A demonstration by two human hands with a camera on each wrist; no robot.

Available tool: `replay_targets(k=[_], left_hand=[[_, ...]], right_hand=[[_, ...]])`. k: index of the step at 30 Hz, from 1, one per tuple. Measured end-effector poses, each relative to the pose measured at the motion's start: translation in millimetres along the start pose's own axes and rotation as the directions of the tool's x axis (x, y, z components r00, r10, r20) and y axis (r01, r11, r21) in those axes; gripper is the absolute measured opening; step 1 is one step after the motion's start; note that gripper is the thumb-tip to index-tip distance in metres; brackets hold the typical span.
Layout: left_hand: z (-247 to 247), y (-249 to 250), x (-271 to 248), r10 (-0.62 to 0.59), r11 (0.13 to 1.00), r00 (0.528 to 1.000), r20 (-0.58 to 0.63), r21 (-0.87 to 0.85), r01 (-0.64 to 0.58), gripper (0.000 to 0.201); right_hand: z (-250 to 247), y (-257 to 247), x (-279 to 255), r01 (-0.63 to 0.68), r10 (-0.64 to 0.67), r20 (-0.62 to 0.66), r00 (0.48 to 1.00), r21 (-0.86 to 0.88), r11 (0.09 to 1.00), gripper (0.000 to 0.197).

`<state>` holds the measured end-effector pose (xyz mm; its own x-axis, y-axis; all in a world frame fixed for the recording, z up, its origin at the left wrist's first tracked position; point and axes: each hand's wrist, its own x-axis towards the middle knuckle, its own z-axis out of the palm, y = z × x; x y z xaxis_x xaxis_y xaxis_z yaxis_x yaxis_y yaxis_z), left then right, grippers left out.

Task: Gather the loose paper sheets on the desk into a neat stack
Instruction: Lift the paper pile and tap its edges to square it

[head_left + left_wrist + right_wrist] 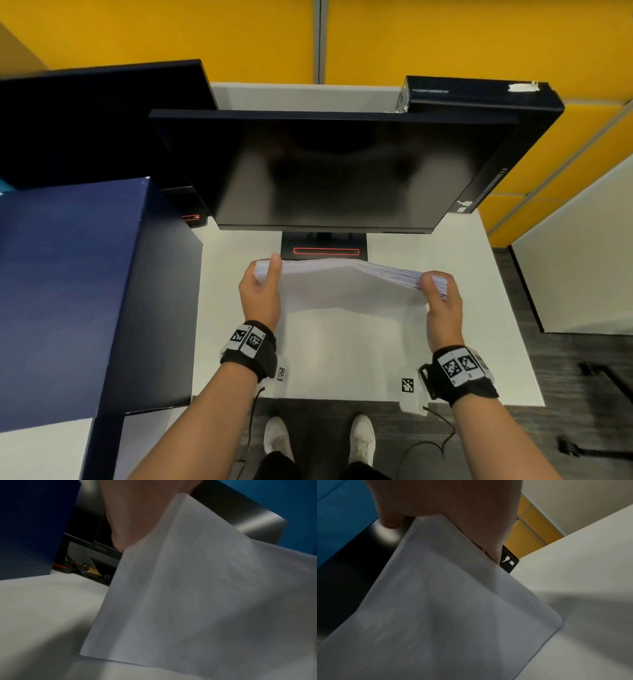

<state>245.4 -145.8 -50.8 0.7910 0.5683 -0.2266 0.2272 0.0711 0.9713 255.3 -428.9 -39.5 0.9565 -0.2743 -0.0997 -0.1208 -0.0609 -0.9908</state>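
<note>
Gripping paper stack upright on desk | long axis left-right | left hand, right hand clasp ends

White paper stack, thick, standing on its long edge on the desk, top edge bowed, just before the monitor base

Mid-frame in the head view, my left hand and right hand hold the stack above the tabletop, monitor behind, box at left.
</note>
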Motion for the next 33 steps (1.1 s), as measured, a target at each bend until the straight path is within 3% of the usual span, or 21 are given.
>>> replay_targets(k=[4, 6, 7, 9, 11, 13, 14, 16, 17, 18, 19, 21, 22, 23, 24, 26, 28, 29, 30, 31, 33], left_hand=[[3.7, 4.7, 3.6, -0.012, 1.000, 0.998, -0.061, 0.018, 0.013, 0.027], [-2.8, 1.7, 6.1, 0.046, 0.998, 0.998, 0.037, 0.042, -0.048, 0.008], [-5.9, -0.2, 6.0, 0.066, 0.994, 0.993, 0.099, 0.078, -0.073, 0.020], [-10.3, -3.9, 6.8, 0.039, 0.984, 0.988, 0.152, 0.165, -0.064, 0.040], [-10.3, 4.1, 8.5, 0.015, 0.970, 0.993, 0.116, 0.238, -0.042, 0.038], [-7.1, 22.5, 13.1, 0.088, 0.952, 0.986, 0.139, 0.281, -0.124, 0.030], [-5.2, 39.3, 15.0, 0.170, 0.924, 0.969, 0.181, 0.311, -0.221, 0.027], [0.9, 82.8, 15.0, 0.353, 0.793, 0.881, 0.316, 0.399, -0.460, 0.024], [6.8, 105.5, 11.7, 0.421, 0.686, 0.812, 0.404, 0.444, -0.577, 0.025], [15.1, 125.8, 6.0, 0.466, 0.568, 0.732, 0.496, 0.467, -0.678, 0.028], [25.8, 143.7, -2.1, 0.494, 0.444, 0.636, 0.593, 0.457, -0.771, 0.029], [47.5, 165.3, -17.6, 0.482, 0.230, 0.443, 0.756, 0.379, -0.896, 0.024], [52.5, 171.7, -24.1, 0.481, 0.154, 0.368, 0.796, 0.337, -0.929, 0.022], [51.5, 174.4, -26.1, 0.506, 0.101, 0.322, 0.800, 0.316, -0.944, 0.023], [44.7, 174.8, -22.3, 0.548, 0.075, 0.320, 0.773, 0.335, -0.939, 0.028], [17.3, 167.8, -8.2, 0.665, 0.121, 0.419, 0.619, 0.464, -0.877, 0.049], [-14.2, 147.0, 4.1, 0.752, 0.375, 0.580, 0.313, 0.520, -0.767, 0.091], [-23.5, 133.8, 7.1, 0.718, 0.533, 0.672, 0.183, 0.475, -0.700, 0.111], [-25.5, 120.6, 5.9, 0.632, 0.676, 0.762, 0.139, 0.381, -0.631, 0.124], [-21.5, 108.4, 3.4, 0.514, 0.800, 0.839, 0.181, 0.251, -0.545, 0.126], [-7.7, 91.8, -3.3, 0.317, 0.939, 0.889, 0.332, 0.024, -0.344, 0.098]], right_hand=[[11.1, -4.8, 8.3, -0.070, 0.068, -0.155, 0.986, -0.008, 0.998, 0.029], [12.9, -4.7, 12.9, -0.101, 0.097, -0.187, 0.978, -0.013, 0.995, 0.032], [12.8, -5.2, 14.1, -0.112, 0.105, -0.192, 0.976, -0.025, 0.993, 0.033], [12.3, -7.4, 15.9, -0.125, 0.112, -0.183, 0.977, -0.063, 0.990, 0.034], [9.0, -11.2, 17.9, -0.145, 0.123, -0.147, 0.981, -0.153, 0.977, 0.039], [0.5, -18.7, 20.7, -0.110, 0.083, -0.103, 0.991, -0.293, 0.950, 0.045], [-5.0, -25.1, 21.2, -0.026, 0.002, -0.062, 0.998, -0.394, 0.919, 0.049], [-12.1, -45.0, 21.1, 0.260, -0.239, 0.118, 0.964, -0.607, 0.751, 0.061], [-9.0, -57.5, 19.4, 0.395, -0.305, 0.253, 0.918, -0.638, 0.661, 0.070], [0.2, -70.3, 16.8, 0.469, -0.296, 0.368, 0.881, -0.607, 0.641, 0.077], [12.6, -82.5, 12.1, 0.487, -0.255, 0.449, 0.856, -0.538, 0.688, 0.077], [38.9, -95.3, 6.3, 0.491, -0.256, 0.491, 0.833, -0.443, 0.750, 0.043], [48.5, -99.4, 4.2, 0.483, -0.280, 0.458, 0.844, -0.422, 0.767, 0.021], [52.3, -99.0, 5.4, 0.450, -0.294, 0.403, 0.867, -0.377, 0.810, 0.015], [52.5, -96.7, 6.3, 0.392, -0.286, 0.339, 0.896, -0.307, 0.867, 0.019], [43.6, -90.2, 7.3, 0.263, -0.226, 0.250, 0.942, -0.124, 0.957, 0.017], [33.5, -85.1, 6.3, 0.209, -0.198, 0.206, 0.958, -0.033, 0.977, 0.023], [30.3, -83.3, 6.2, 0.205, -0.199, 0.196, 0.960, -0.011, 0.979, 0.025], [28.7, -81.7, 6.1, 0.201, -0.199, 0.192, 0.961, 0.007, 0.980, 0.028], [28.2, -79.4, 6.6, 0.196, -0.197, 0.199, 0.960, 0.024, 0.980, 0.030], [31.6, -77.1, 7.3, 0.182, -0.185, 0.222, 0.957, 0.034, 0.983, 0.029]])
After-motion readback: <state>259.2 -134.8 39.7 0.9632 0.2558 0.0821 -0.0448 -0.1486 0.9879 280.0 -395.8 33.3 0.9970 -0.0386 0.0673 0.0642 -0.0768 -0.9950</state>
